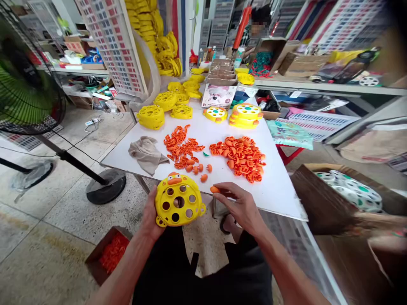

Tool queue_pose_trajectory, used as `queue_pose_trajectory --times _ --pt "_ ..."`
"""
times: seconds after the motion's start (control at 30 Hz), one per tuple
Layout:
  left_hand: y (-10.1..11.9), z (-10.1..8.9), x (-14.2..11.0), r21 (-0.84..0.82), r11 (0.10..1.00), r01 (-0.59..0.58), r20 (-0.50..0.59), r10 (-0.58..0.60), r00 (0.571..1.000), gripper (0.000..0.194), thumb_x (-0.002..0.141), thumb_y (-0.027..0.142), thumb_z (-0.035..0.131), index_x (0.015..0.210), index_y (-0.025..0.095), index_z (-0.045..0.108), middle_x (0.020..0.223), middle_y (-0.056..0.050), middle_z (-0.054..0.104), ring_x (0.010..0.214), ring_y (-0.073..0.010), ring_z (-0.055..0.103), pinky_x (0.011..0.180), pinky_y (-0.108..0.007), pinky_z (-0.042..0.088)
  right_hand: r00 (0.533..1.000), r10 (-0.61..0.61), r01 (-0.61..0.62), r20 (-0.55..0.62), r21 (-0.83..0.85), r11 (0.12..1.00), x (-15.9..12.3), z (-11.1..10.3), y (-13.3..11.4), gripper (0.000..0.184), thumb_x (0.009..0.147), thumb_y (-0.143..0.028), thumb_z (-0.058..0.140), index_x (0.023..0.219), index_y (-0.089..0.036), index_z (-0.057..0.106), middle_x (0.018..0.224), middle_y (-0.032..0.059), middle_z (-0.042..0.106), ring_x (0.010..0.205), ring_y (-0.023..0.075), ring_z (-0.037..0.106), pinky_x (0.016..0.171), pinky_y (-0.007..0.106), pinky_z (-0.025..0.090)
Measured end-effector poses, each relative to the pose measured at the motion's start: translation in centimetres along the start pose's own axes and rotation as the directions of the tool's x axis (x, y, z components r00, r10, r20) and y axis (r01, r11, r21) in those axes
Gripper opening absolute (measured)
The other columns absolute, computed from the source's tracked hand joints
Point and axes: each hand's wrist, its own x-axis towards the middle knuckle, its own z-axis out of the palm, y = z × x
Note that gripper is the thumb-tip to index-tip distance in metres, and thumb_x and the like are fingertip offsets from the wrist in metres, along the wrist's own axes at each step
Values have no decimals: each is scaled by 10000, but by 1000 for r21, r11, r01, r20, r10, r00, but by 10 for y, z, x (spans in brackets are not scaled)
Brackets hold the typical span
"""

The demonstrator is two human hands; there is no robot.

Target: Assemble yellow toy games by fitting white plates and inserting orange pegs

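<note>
My left hand (151, 216) grips the left side of a yellow plastic duck-faced shell (165, 203) with several round holes, its orange beak towards the table. Between the thumb and fingers of my right hand (240, 205) is a small orange plastic piece (215, 189), held just right of the shell and apart from it. Beyond my hands, a few rounded orange pieces (203, 178) lie near the table's front edge. Behind them are two heaps of orange plastic parts, a left heap (182, 146) and a larger right heap (244, 156).
A grey cloth (148, 153) lies on the white table (152, 131). Yellow shells (151, 116) stand stacked at its back left, finished-looking duck pieces (246, 114) at the back right. A fan (25, 84) stands left, a box of orange parts (112, 252) below, a carton (318, 207) right.
</note>
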Motion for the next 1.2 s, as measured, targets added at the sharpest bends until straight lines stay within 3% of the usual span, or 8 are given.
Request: queue_pose_trajectory --times 0.23,0.33,0.47,0.63,0.77,0.9,1.2 --pt "-4 7 -8 -60 984 -170 -90 165 982 373 944 401 564 1212 180 699 967 -79 821 655 -212 747 871 -451 626 975 211 -177 -68 333 926 -20 30 -18 298 848 -480 758 1026 -241 751 1010 51 765 927 227 702 833 338 561" --pt "-7 12 -14 -57 976 -211 -122 203 972 383 907 361 580 1237 206 694 1001 -79 819 714 -232 760 845 -453 634 952 284 -206 -117 443 872 -26 42 -26 315 827 -492 774 1000 -229 750 934 48 763 844 213 688 743 313 547" --pt "-9 10 -19 -23 972 -232 -71 230 970 446 840 364 645 1257 216 696 952 -77 819 721 -249 758 845 -476 630 923 345 -193 -167 575 795 -29 56 -34 310 824 -486 781 986 -223 756 878 39 748 802 201 663 690 294 529" --pt "-14 6 -26 23 967 -252 -86 253 964 488 802 405 695 1264 248 702 975 -68 819 826 -287 766 851 -459 630 894 378 -168 -240 603 780 -29 67 -38 325 863 -495 741 995 -199 766 858 39 709 713 158 570 615 267 464" --pt "-18 10 -32 25 960 -280 -94 281 955 533 782 398 720 1300 279 678 1094 -55 806 873 -283 764 873 -445 624 879 409 -170 -244 642 748 -28 71 -44 361 847 -530 744 984 -195 751 863 42 705 718 160 567 603 263 451" --pt "-20 13 -33 34 950 -311 -111 313 943 510 770 405 724 1262 273 696 1062 -48 810 889 -278 757 877 -437 619 874 421 -166 -243 665 728 -27 71 -49 355 840 -530 753 972 -201 740 856 33 696 697 144 554 590 253 442" --pt "-19 21 -39 66 946 -319 -88 324 942 440 731 397 726 1148 259 751 1012 -55 813 952 -323 744 879 -456 609 868 393 -169 -302 566 807 -29 68 -46 358 812 -525 776 946 -198 720 901 60 725 802 199 632 622 278 465"
